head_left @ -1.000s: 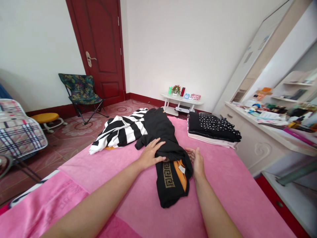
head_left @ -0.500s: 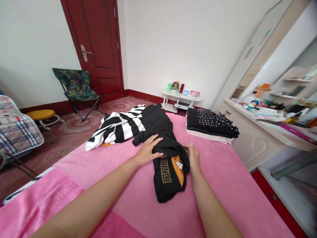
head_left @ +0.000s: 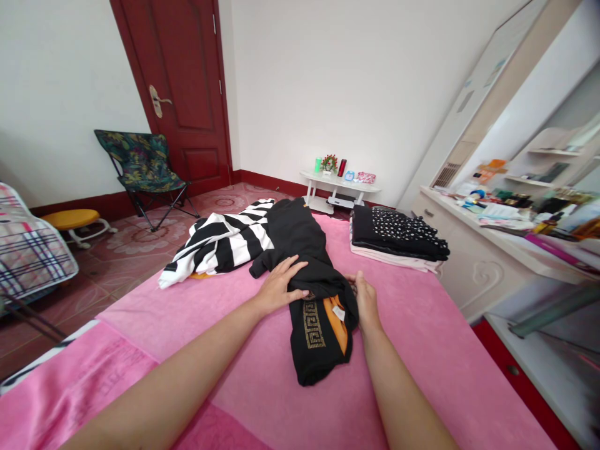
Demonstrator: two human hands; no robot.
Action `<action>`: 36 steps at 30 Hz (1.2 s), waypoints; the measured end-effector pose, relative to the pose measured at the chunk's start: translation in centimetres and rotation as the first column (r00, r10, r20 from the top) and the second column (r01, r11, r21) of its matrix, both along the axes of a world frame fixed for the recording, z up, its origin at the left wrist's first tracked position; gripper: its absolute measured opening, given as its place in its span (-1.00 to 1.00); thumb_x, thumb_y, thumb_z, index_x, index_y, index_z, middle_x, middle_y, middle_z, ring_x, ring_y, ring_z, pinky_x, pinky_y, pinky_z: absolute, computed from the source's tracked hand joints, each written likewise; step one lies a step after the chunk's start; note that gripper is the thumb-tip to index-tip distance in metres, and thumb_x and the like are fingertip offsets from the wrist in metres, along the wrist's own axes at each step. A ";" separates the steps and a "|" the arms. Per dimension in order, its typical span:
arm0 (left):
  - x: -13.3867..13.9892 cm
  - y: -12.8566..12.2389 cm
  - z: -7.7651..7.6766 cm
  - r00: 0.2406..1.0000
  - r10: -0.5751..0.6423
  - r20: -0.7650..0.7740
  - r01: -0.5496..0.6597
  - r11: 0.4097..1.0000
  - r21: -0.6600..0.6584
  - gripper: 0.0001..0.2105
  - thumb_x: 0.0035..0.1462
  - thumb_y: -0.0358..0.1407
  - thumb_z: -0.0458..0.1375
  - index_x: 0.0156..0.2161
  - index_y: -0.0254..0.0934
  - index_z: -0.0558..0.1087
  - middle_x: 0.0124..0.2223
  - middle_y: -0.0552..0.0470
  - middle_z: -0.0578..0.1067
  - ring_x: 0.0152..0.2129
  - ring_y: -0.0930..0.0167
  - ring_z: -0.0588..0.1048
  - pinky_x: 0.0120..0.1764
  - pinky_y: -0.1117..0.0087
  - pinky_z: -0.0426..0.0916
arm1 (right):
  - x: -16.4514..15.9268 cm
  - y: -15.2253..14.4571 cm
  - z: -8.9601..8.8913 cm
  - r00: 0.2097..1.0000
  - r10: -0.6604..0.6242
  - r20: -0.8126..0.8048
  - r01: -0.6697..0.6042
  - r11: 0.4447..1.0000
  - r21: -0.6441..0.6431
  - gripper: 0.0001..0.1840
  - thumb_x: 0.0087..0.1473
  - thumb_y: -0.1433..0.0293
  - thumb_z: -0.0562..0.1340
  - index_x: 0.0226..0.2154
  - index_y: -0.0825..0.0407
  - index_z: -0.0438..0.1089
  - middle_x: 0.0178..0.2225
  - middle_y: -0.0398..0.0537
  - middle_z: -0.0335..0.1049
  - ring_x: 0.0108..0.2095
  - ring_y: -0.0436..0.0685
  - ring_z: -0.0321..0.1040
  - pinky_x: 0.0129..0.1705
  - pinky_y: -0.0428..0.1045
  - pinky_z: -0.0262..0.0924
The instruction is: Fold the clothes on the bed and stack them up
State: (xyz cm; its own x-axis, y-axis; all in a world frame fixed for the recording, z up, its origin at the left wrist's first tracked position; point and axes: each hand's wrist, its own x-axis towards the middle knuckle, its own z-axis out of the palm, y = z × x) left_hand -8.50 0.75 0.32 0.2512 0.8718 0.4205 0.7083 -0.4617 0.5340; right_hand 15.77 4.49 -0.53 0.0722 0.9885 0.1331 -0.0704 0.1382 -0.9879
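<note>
A black short-sleeved top [head_left: 297,234] lies lengthwise on the pink bed cover, its near part folded over. At the near end, a gold meander pattern, an orange inner side and a white label show. My left hand [head_left: 280,284] rests flat on the top, fingers spread and thumb by the pattern. At the right edge of the fold is my right hand [head_left: 365,301], its fingers curled against the cloth with the thumb up; the fingertips are partly hidden. Left of the black top, and touching it, lies a crumpled black-and-white striped garment [head_left: 220,240].
A stack of folded clothes [head_left: 398,234] sits at the bed's right far side. The pink bed cover [head_left: 412,350] spreads all around. Beyond are a small white table [head_left: 337,181], a folding chair [head_left: 143,162] and a yellow stool [head_left: 72,219]. A cluttered dresser [head_left: 469,250] stands on the right.
The camera view has shifted slightly. Both hands and the black top keep almost the same places relative to each other.
</note>
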 end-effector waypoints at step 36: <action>0.6 -1.2 2.4 0.952 0.137 0.273 -0.213 0.939 0.271 -0.65 0.18 -0.20 0.10 0.07 -0.16 0.28 0.13 -0.04 0.32 0.10 0.27 0.27 0.15 0.16 0.15 | -5.7 -2.4 3.7 0.943 -0.021 0.333 -0.020 0.993 0.118 -0.84 -0.21 0.35 0.32 -0.44 -0.03 0.43 -0.43 -0.08 0.49 -0.26 0.25 0.42 -0.16 0.10 0.28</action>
State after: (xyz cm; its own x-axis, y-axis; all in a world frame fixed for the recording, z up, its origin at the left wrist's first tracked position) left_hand -7.90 -0.48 2.72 -0.0387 0.7199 0.6930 0.6558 -0.5050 0.5612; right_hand 10.11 2.11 3.12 0.0043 0.9643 0.2648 0.2600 0.2547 -0.9314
